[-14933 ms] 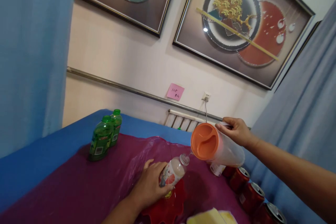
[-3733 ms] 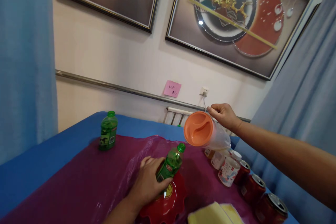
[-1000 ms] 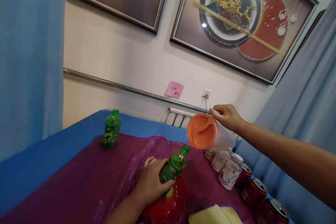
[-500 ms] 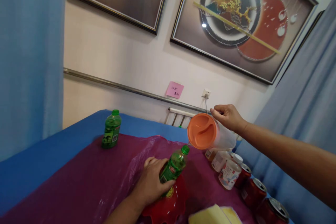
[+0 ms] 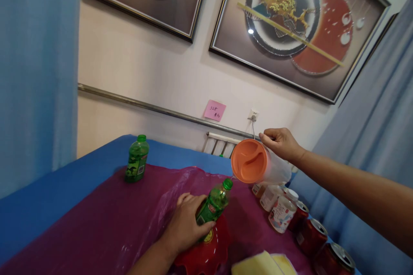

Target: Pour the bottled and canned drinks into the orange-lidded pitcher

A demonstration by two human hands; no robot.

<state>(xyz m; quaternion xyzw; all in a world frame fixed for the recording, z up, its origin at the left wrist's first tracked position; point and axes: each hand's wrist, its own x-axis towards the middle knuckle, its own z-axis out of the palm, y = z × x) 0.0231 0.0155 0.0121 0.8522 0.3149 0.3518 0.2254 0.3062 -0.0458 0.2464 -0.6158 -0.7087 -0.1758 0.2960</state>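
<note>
My left hand [image 5: 190, 223] is wrapped round a green plastic bottle [image 5: 214, 204], tilted a little to the right over a red scalloped dish [image 5: 209, 251]. The bottle's mouth is uncapped or too small to tell. My right hand [image 5: 280, 142] grips the handle of a translucent pitcher with an orange lid [image 5: 249, 161], tipped on its side so that the lid faces left. The lid's lower edge is just above the bottle's mouth, and a thin stream of clear liquid seems to run between them. The pitcher's handle is mostly hidden by my fingers.
Another green bottle [image 5: 137, 159] stands at the back left. To the right are several labelled jars [image 5: 282, 215] and red cans [image 5: 311, 236] in a row. A folded yellow cloth [image 5: 258, 265] lies in front, on the purple plastic sheet [image 5: 112, 219] over the blue table [image 5: 41, 195].
Almost nothing differs. The pitcher has shifted very slightly to the right, while the bottle and my left hand stay in place.
</note>
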